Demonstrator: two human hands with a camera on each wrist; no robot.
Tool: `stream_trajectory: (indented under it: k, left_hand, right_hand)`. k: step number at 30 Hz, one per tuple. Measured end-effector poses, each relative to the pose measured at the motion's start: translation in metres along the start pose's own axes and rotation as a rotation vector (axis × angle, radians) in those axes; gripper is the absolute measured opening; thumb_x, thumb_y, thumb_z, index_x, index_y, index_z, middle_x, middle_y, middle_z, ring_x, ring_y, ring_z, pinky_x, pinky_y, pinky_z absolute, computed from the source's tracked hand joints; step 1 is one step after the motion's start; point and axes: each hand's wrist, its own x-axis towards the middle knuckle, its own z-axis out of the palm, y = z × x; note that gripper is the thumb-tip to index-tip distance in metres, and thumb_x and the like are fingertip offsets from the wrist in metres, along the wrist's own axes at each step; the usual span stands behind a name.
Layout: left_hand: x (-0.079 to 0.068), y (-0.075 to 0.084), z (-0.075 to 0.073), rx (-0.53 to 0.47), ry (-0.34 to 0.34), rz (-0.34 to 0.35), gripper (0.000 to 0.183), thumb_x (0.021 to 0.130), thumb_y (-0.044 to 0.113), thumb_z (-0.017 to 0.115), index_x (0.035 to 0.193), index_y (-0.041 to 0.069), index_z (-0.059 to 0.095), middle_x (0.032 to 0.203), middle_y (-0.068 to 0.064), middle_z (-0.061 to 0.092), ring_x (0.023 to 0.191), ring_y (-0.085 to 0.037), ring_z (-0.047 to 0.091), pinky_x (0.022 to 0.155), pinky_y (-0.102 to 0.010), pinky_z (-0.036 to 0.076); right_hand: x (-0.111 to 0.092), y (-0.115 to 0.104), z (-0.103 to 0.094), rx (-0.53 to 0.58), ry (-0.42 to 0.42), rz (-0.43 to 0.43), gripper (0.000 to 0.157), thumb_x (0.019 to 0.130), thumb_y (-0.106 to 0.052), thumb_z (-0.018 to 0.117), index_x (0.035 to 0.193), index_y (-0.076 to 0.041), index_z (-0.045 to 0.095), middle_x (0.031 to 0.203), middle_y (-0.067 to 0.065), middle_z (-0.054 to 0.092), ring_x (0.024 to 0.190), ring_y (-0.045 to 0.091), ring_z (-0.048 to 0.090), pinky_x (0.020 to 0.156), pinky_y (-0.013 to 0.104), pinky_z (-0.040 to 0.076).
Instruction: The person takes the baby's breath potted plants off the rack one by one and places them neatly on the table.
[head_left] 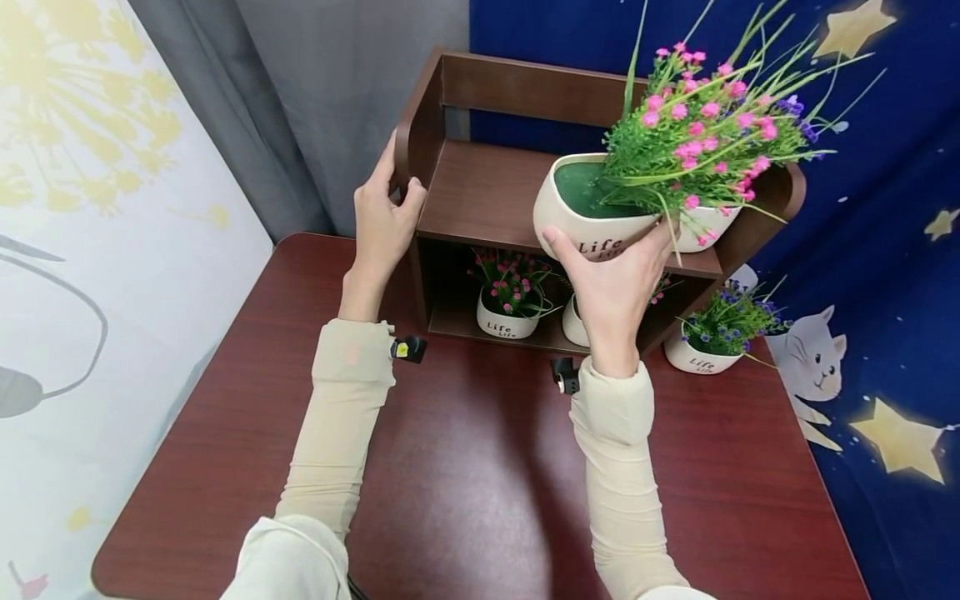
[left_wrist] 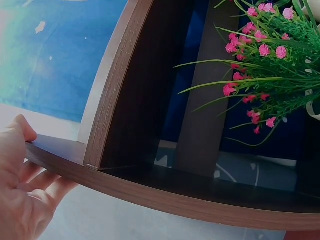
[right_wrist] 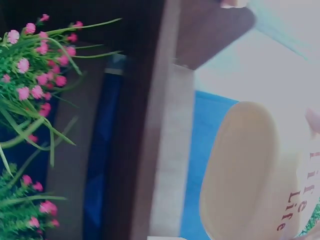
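My left hand [head_left: 381, 227] grips the left side panel of a brown wooden shelf [head_left: 483, 183]. In the left wrist view the thumb lies on one face of the panel and the fingers on the other. My right hand [head_left: 618, 292] holds a white flowerpot [head_left: 558, 218] marked "Life", planted with pink flowers [head_left: 693, 150] and long grass blades. This pot is tilted above the upper board, and its pale underside shows in the right wrist view. Behind it, partly hidden, a second white pot [head_left: 708, 223] stands at the board's right end.
On the lower level stand a white pot [head_left: 507, 321] with pink flowers and another pot [head_left: 573, 325], partly hidden by my right hand. A pot with purple flowers [head_left: 701, 358] sits on the red-brown table [head_left: 457, 467] right of the shelf. Curtains hang behind.
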Motion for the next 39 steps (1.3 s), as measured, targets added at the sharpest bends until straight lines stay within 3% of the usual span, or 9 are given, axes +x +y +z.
stream_trajectory:
  k: [6, 15, 19, 22, 24, 27, 31, 35, 39]
  left_hand:
    - [0.002, -0.012, -0.001, 0.005, -0.008, -0.005, 0.055, 0.087, 0.009, 0.048, 0.140, 0.025, 0.043, 0.126, 0.009, 0.056, 0.091, -0.001, 0.055, 0.076, -0.021, 0.047]
    - [0.004, -0.015, -0.003, 0.013, 0.007, 0.012, 0.054, 0.087, 0.008, 0.047, 0.139, 0.022, 0.045, 0.127, 0.009, 0.056, 0.099, -0.001, 0.056, 0.085, -0.022, 0.045]
    - [0.005, -0.013, -0.003, -0.005, 0.006, 0.012, 0.054, 0.086, 0.007, 0.048, 0.139, 0.020, 0.045, 0.127, 0.006, 0.056, 0.099, -0.003, 0.056, 0.085, -0.022, 0.045]
    - [0.002, -0.001, -0.007, -0.014, 0.009, 0.005, 0.053, 0.086, 0.002, 0.048, 0.138, 0.012, 0.045, 0.127, -0.002, 0.057, 0.101, -0.009, 0.058, 0.086, -0.023, 0.045]
    - [0.000, 0.009, -0.010, -0.019, 0.010, 0.001, 0.053, 0.086, -0.001, 0.048, 0.138, 0.007, 0.045, 0.127, -0.007, 0.056, 0.103, -0.013, 0.058, 0.087, -0.023, 0.044]
    - [-0.002, 0.022, -0.013, -0.027, 0.009, -0.004, 0.052, 0.085, -0.004, 0.047, 0.137, 0.002, 0.045, 0.127, -0.011, 0.056, 0.104, -0.016, 0.058, 0.088, -0.024, 0.044]
    - [-0.002, 0.023, -0.013, -0.038, 0.004, -0.002, 0.052, 0.085, -0.003, 0.047, 0.137, 0.002, 0.045, 0.127, -0.010, 0.056, 0.103, -0.016, 0.058, 0.087, -0.024, 0.044]
    - [-0.001, 0.018, -0.013, -0.035, -0.003, -0.003, 0.052, 0.086, -0.002, 0.047, 0.138, 0.003, 0.044, 0.127, -0.010, 0.056, 0.103, -0.017, 0.058, 0.087, -0.025, 0.045]
    - [0.003, 0.000, -0.011, -0.019, -0.009, -0.003, 0.053, 0.087, 0.003, 0.047, 0.139, 0.010, 0.044, 0.127, -0.003, 0.057, 0.099, -0.011, 0.057, 0.083, -0.025, 0.047]
  right_hand:
    - [-0.015, 0.001, -0.026, -0.008, 0.019, 0.000, 0.110, 0.054, -0.053, 0.083, 0.140, -0.009, 0.031, 0.135, -0.001, 0.039, 0.124, 0.004, 0.031, 0.103, 0.022, 0.022]
    - [-0.030, 0.009, -0.066, -0.026, 0.033, 0.023, 0.103, 0.051, -0.037, 0.090, 0.136, -0.010, 0.038, 0.132, -0.002, 0.044, 0.121, 0.007, 0.036, 0.101, 0.023, 0.025]
    - [-0.036, 0.002, -0.084, 0.088, 0.081, 0.004, 0.097, 0.050, -0.016, 0.091, 0.133, -0.005, 0.042, 0.129, 0.003, 0.048, 0.119, 0.012, 0.042, 0.100, 0.026, 0.030]
    - [-0.040, 0.001, -0.097, 0.190, 0.102, 0.028, 0.097, 0.050, -0.005, 0.089, 0.134, -0.004, 0.040, 0.129, 0.004, 0.047, 0.117, 0.016, 0.045, 0.098, 0.029, 0.034]
    - [-0.043, 0.007, -0.106, 0.225, 0.102, 0.061, 0.099, 0.050, -0.002, 0.088, 0.135, -0.007, 0.038, 0.131, 0.003, 0.046, 0.118, 0.017, 0.046, 0.098, 0.029, 0.036]
    - [-0.048, 0.020, -0.119, 0.176, 0.101, 0.092, 0.098, 0.052, -0.002, 0.087, 0.136, -0.009, 0.036, 0.131, 0.004, 0.044, 0.118, 0.017, 0.046, 0.098, 0.029, 0.036]
    - [-0.055, 0.042, -0.135, 0.081, 0.116, 0.114, 0.099, 0.053, -0.003, 0.087, 0.137, -0.010, 0.035, 0.133, 0.004, 0.041, 0.119, 0.015, 0.045, 0.098, 0.027, 0.035]
    - [-0.063, 0.080, -0.147, 0.007, 0.129, 0.135, 0.102, 0.051, -0.004, 0.088, 0.138, -0.013, 0.036, 0.133, 0.003, 0.041, 0.119, 0.014, 0.045, 0.097, 0.026, 0.036]
    - [-0.069, 0.117, -0.156, -0.098, 0.124, 0.162, 0.100, 0.053, -0.013, 0.089, 0.138, -0.016, 0.036, 0.133, 0.003, 0.041, 0.121, 0.014, 0.041, 0.100, 0.025, 0.031]
